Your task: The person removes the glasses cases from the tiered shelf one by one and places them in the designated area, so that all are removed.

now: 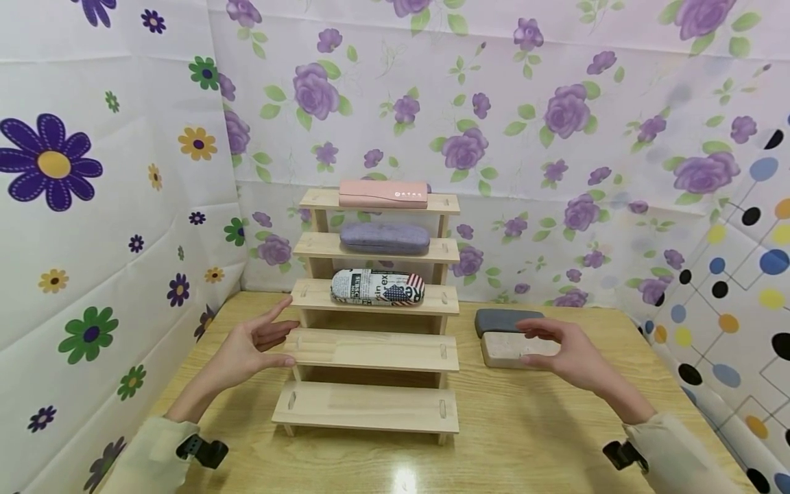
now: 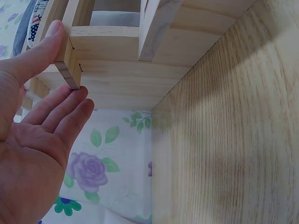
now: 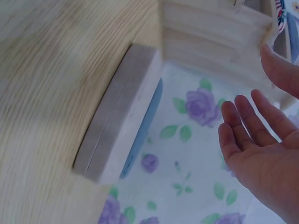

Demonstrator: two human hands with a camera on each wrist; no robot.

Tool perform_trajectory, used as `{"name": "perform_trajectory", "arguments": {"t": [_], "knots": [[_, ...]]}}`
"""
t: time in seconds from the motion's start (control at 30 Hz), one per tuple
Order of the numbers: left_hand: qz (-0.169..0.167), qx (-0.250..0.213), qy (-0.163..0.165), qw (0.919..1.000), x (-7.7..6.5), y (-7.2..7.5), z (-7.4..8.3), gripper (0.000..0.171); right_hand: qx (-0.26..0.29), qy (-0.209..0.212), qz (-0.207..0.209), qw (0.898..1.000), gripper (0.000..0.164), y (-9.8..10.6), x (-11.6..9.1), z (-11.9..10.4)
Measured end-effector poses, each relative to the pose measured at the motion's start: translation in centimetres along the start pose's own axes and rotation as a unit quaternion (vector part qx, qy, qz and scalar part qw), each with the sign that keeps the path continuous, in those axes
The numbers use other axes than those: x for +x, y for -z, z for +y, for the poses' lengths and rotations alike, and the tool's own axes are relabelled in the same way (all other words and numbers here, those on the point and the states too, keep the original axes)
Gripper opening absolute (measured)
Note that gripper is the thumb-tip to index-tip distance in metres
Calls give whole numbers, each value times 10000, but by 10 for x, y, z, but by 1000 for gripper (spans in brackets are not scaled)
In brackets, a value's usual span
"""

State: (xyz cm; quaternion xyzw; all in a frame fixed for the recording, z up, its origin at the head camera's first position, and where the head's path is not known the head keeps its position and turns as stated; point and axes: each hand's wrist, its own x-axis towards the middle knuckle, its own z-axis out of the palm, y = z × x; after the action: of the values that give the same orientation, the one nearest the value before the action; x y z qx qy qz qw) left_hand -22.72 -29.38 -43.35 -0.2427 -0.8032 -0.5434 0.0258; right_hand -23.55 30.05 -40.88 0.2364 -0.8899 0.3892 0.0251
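A stepped wooden display rack (image 1: 395, 351) stands in the middle of the table in the head view. My left hand (image 1: 252, 348) is at its left side, fingers and thumb spread; in the left wrist view the fingertips (image 2: 80, 93) are right at a shelf board's end. My right hand (image 1: 570, 357) hovers with curved, apart fingers, overlapping a whitish glasses case (image 1: 501, 350) in the head view. The right wrist view has this hand (image 3: 266, 154) holding nothing, with the pale case (image 3: 119, 116) away from it. A blue-grey case (image 1: 503, 321) lies behind the whitish one.
From the top tier down, the rack bears a pink case (image 1: 382, 194), a purple-grey case (image 1: 385, 238) and a newsprint-patterned case (image 1: 378, 287). Two lower boards show bare wood. The wooden table (image 1: 512, 439) meets flowered cloth (image 1: 382, 82) behind and cloth walls at both sides.
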Motion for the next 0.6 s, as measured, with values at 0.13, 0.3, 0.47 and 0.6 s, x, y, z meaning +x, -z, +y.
{"name": "perform_trajectory", "arguments": {"t": [0.13,0.3,0.47,0.6], "knots": [[0,-9,28,10000,0,0,0,107,130,16,-42,9999,55,-5,3,-11],[6,-44,66,10000,0,0,0,108,137,144,41,9998,54,-13,7,-22],[-19,-103,71,9999,0,0,0,109,196,215,135,9995,52,-21,11,-32],[-29,-100,66,9999,0,1,1,109,224,249,210,9992,52,-27,16,-38]]}}
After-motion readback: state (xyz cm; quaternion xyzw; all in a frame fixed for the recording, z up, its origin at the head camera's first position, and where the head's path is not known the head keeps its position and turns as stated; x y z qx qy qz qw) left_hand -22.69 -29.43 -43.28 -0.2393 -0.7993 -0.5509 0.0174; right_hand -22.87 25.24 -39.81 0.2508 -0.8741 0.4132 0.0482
